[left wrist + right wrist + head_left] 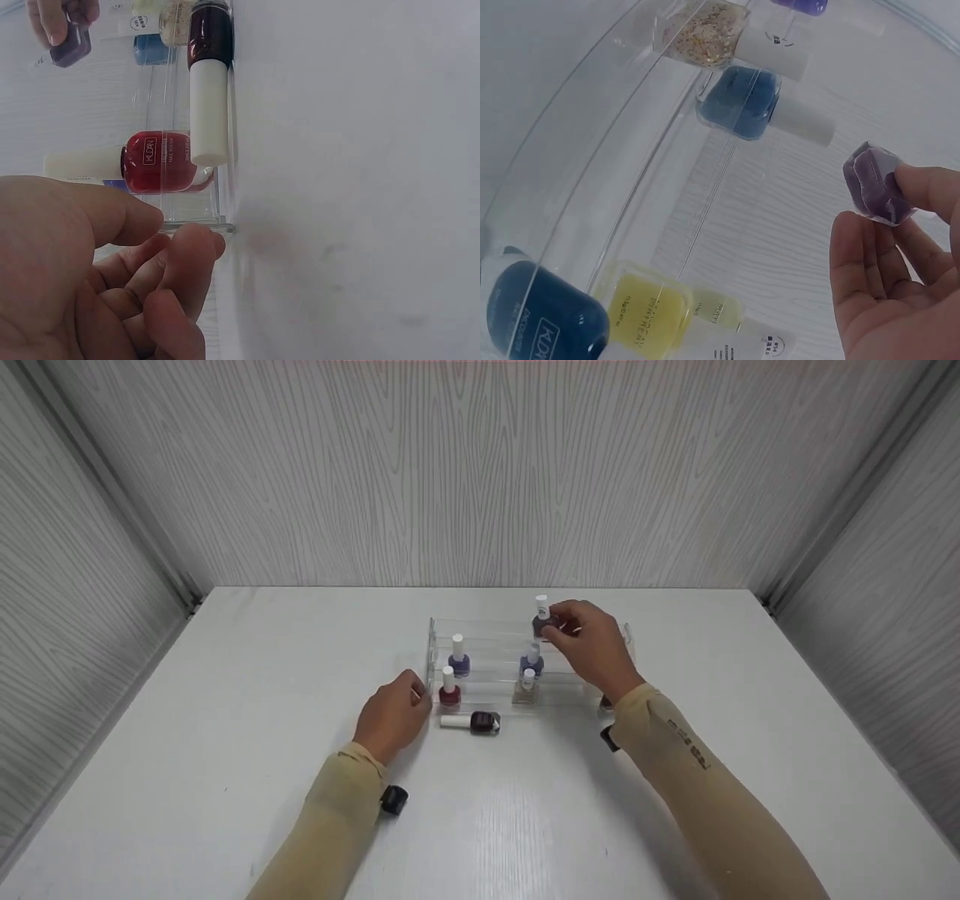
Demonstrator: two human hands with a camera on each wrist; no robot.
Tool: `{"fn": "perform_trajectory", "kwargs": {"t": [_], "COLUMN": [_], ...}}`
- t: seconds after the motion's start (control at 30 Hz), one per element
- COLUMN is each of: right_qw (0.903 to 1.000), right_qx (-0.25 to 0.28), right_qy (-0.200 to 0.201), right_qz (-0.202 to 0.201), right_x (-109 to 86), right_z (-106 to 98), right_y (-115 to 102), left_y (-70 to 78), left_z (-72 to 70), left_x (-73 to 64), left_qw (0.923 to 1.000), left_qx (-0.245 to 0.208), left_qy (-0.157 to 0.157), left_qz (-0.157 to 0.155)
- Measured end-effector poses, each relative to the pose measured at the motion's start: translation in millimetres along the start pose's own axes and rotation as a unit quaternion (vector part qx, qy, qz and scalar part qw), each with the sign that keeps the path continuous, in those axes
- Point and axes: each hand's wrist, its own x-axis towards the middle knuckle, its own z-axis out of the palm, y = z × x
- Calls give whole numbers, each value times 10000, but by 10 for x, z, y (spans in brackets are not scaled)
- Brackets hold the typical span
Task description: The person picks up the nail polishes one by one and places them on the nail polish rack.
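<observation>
My right hand pinches a purple nail polish bottle between thumb and fingers, white cap upward, over the back tier of a clear stepped display rack. In the right wrist view the same purple bottle shows its base. At the rack's left end, my left hand grips the edge of the clear side panel between thumb and fingertips. Beside it stands a red nail polish, with a violet one behind. A dark nail polish lies sideways along the rack's front.
Mid-rack stand a blue nail polish and a gold-glitter one. Toward the right end, partly behind my forearm in the head view, are a yellow bottle and a dark blue one. Grey wood-grain panels enclose the white table.
</observation>
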Motion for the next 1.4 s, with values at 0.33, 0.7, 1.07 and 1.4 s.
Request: {"fn": "perform_trajectory", "kwargs": {"t": [0.33,0.7,1.07,1.4], "right_qw": [9992,9975,9952,9948], "right_qx": [-192,-411,-612,-318], "right_qy": [-245,-503,-682,-828], "right_qz": [252,263,351,501], "right_x": [190,264,267,269], "right_z": [102,159,204,220], "right_y": [6,119,204,250], "left_y": [-19,0,31,39], "left_z": [-9,8,58,61], "left_x": [-30,-36,-35,-46], "left_qw": [9999,10000,10000,9999], "left_qx": [12,-17,-70,-92], "left_qy": [144,76,53,-11], "left_qz": [89,5,33,131]}}
